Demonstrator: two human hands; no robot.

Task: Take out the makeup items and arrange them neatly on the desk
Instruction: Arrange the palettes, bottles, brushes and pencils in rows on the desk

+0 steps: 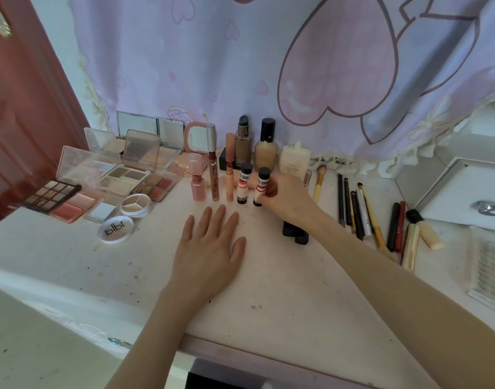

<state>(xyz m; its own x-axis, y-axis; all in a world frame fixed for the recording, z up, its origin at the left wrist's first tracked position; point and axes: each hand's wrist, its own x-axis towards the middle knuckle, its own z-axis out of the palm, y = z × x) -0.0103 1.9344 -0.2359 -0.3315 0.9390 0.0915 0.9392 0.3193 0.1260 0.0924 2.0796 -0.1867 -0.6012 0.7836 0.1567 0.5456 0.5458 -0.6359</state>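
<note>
Near edge: pale counter, speckled with dark flecks.

Left hand palm-down on counter, fingers straight and together, holding nothing. Grip fully relaxed.

Right hand reaching in from right, forearm crossing over a dark block-shaped item lying on counter. Grip curled round small red-and-white bottle with black cap; bottle upright, base on counter.

Just left of it, twin bottle, upright, free of the hand. Same row continuing left: peach lip tube, tall dark-red lip tube with silver cap, pink bottle. All upright, close side by side.

Left cluster: dark eyeshadow palette, pink blush palette, round white compact, round three-part concealer pot, several open clear-lidded palettes behind, overlapping.

Right side: pencils and brushes laid roughly parallel, tips pointing away; gold tube and cream tube with black cap beside them. White drawer unit at far right.

Back row: square foundation bottle, rounded beige foundation bottle, cream bottle, standing against lilac heart-print curtain.
</note>
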